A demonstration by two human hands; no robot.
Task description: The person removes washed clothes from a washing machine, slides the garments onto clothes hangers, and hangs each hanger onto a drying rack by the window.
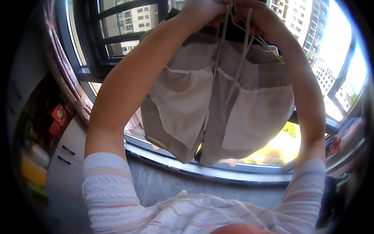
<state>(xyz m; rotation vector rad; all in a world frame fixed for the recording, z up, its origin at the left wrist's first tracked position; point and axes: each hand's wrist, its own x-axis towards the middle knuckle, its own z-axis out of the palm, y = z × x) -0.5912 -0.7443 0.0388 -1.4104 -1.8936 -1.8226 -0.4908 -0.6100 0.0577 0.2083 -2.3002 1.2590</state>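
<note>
A pair of light grey-and-white shorts hangs in front of me at the window, its waistband up and its drawstrings dangling. A thin yellow-green clothes hanger runs along the waistband at the right. At the top edge of the view, my left hand is closed around the upper part of the hanger, its fingertips partly cut off. My right hand is close beside it, with curled fingers at the hanger just above the waistband. Dark fabric shows behind the hands.
Behind the shorts is a window with a dark frame and a sill. A tied curtain hangs at the left, above a drawer cabinet. Red boxes stand there. Piled fabric lies at the right.
</note>
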